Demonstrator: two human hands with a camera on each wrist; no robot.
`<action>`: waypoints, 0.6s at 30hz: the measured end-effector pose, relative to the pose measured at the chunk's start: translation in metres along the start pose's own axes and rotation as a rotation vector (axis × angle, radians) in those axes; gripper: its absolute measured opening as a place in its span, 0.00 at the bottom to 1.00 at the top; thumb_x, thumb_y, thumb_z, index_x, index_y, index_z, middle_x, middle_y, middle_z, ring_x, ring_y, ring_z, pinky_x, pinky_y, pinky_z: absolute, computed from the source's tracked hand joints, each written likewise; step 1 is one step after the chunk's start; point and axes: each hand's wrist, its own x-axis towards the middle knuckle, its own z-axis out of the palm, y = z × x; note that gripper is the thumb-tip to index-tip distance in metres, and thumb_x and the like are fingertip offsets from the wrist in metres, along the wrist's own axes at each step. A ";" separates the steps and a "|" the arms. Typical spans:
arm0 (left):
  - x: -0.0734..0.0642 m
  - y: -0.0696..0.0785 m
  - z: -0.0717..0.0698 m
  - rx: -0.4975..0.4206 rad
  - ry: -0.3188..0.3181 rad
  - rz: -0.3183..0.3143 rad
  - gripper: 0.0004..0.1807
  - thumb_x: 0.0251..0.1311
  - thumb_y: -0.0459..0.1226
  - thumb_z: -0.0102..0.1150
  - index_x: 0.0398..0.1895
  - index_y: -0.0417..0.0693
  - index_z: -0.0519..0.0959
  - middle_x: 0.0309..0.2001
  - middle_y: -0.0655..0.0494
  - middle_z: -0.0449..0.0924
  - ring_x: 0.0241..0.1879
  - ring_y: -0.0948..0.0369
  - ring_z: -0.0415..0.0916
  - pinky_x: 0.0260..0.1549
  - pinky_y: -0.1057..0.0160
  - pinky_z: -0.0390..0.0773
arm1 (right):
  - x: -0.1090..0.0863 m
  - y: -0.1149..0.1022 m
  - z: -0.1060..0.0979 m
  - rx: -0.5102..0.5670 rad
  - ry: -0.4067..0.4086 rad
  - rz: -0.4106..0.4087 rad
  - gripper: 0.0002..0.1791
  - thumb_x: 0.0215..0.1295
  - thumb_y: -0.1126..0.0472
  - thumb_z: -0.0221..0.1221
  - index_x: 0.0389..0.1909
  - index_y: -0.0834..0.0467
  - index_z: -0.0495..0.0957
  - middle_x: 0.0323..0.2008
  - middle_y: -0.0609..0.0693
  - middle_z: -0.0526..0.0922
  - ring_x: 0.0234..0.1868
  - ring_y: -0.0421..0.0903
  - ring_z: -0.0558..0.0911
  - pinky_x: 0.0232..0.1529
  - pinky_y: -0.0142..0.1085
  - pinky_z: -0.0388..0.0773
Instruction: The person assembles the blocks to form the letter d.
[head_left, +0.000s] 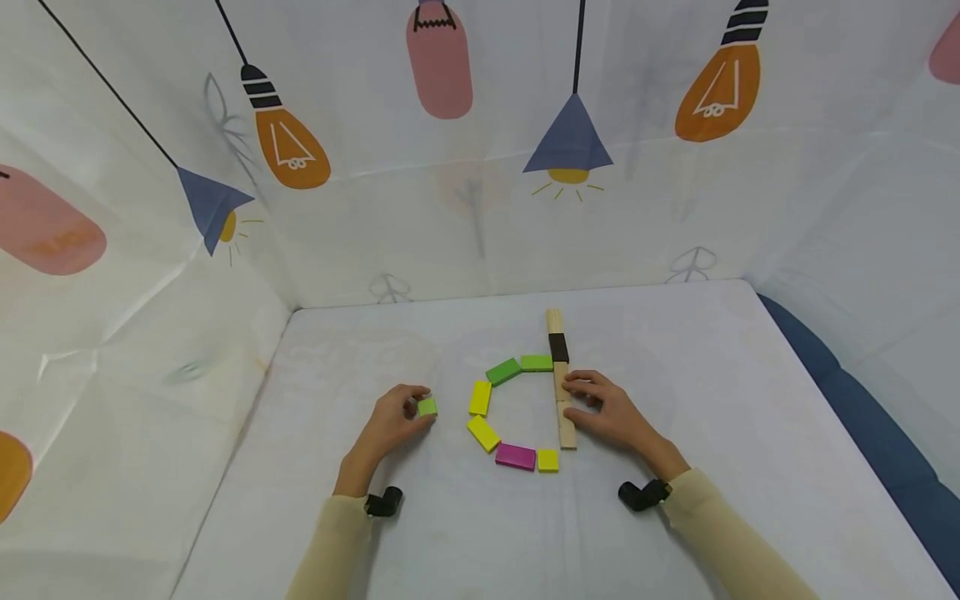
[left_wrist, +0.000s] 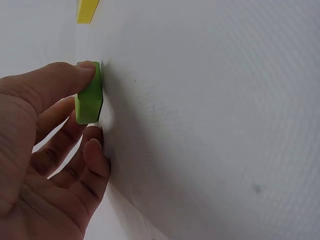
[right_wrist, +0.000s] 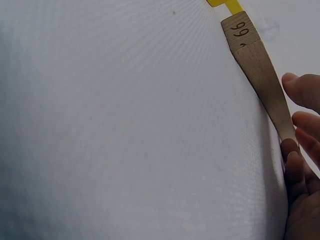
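Note:
Between thumb and fingers, my left hand pinches a small green block; in the left wrist view the green block stands against the white surface. My right hand lies along the right side of a straight column of plain wooden blocks, its fingertips at the wood and its thumb apart from it. A black block sits in that column. The right wrist view shows a number on the nearest wooden block. Left of the column curve green, yellow and magenta blocks.
A white-covered table bears the blocks. Behind it hangs a pale sheet printed with lamps and bulbs. Something dark blue with a padded look runs along the table's right edge.

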 end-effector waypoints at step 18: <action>-0.003 0.021 0.005 0.008 0.022 0.058 0.18 0.55 0.35 0.76 0.50 0.45 0.85 0.47 0.53 0.83 0.39 0.61 0.77 0.38 0.62 0.80 | -0.001 -0.002 -0.001 -0.006 0.007 -0.010 0.24 0.62 0.58 0.72 0.59 0.59 0.83 0.63 0.55 0.79 0.49 0.47 0.79 0.47 0.35 0.78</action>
